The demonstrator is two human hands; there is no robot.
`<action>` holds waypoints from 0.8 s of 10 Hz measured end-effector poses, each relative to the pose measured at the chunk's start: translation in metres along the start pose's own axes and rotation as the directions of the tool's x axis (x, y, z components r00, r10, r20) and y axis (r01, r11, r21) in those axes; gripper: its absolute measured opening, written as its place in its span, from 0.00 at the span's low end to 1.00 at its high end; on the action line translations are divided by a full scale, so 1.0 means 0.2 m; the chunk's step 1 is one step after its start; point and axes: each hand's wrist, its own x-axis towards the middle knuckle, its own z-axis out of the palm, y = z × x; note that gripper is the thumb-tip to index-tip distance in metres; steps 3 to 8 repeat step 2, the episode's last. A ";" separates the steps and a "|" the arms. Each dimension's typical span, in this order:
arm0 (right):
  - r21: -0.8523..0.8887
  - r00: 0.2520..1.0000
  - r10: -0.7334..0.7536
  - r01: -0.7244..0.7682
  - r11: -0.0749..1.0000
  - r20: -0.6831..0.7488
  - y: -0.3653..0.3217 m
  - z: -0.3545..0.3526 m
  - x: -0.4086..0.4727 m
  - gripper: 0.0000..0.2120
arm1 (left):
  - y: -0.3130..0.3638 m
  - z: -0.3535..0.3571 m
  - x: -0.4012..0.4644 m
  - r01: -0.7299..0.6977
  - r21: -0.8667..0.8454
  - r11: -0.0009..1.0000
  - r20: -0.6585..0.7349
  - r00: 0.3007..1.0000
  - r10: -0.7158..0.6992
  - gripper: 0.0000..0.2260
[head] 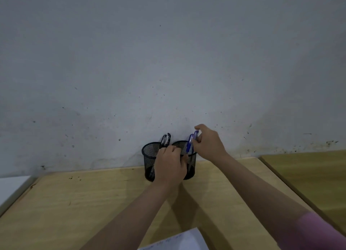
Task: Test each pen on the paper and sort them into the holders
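Right grip (206,143) pinching blue pen (195,134) by its top — above right holder (192,161). Left grip (171,165) curled around that holder's front, touching it.

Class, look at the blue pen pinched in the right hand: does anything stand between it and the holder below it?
Nothing visible does. The right hand pinches the blue pen above the open right holder, beside another blue pen. The left hand is only at its front.

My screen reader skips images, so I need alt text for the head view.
A right hand pinches a blue pen over the right mesh holder, while the left hand grips between the two holders. Black pens stand in the left holder on a wooden desk.
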 end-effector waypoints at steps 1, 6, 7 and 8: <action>-0.049 0.997 0.054 -0.052 0.997 0.053 0.03 0.04 -0.02 0.23 | 0.01 0.02 -0.01 0.023 0.014 1.000 -0.012 1.000 -0.023 0.09; -0.103 0.998 0.062 -0.060 0.993 0.017 0.04 0.02 -0.02 0.27 | 0.02 0.02 0.00 0.049 -0.015 0.999 0.009 0.999 -0.049 0.09; -0.103 0.998 0.062 -0.060 0.993 0.017 0.04 0.02 -0.02 0.27 | 0.02 0.02 0.00 0.049 -0.015 0.999 0.009 0.999 -0.049 0.09; -0.103 0.998 0.062 -0.060 0.993 0.017 0.04 0.02 -0.02 0.27 | 0.02 0.02 0.00 0.049 -0.015 0.999 0.009 0.999 -0.049 0.09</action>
